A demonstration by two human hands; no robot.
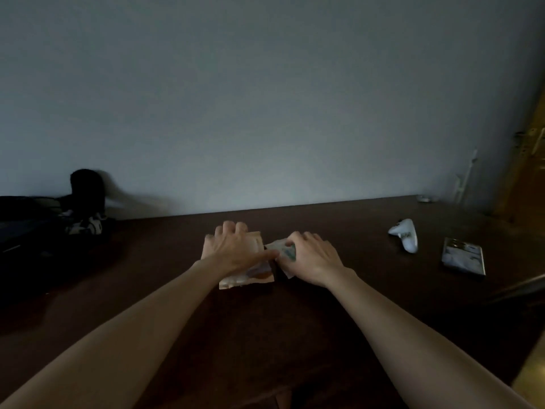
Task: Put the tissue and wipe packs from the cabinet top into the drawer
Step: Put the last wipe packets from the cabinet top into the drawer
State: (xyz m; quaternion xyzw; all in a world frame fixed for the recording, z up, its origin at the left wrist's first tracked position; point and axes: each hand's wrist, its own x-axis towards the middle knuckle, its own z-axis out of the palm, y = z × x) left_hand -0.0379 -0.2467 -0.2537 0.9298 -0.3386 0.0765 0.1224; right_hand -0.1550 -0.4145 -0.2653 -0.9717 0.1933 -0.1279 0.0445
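Two packs lie side by side in the middle of the dark brown cabinet top point(324, 305). My left hand point(233, 249) lies flat over the larger pale beige pack point(250, 276), fingers curled over its far edge. My right hand point(312, 258) covers the smaller pack with green print point(284, 249), fingers closed over its top. Most of both packs is hidden under my hands. The drawer is out of view.
A white game controller point(405, 234) and a flat phone-like slab point(463, 255) lie at the right. Dark clutter and a black rounded object point(87, 184) stand at the back left against the wall. A wooden door point(528, 172) is at the far right.
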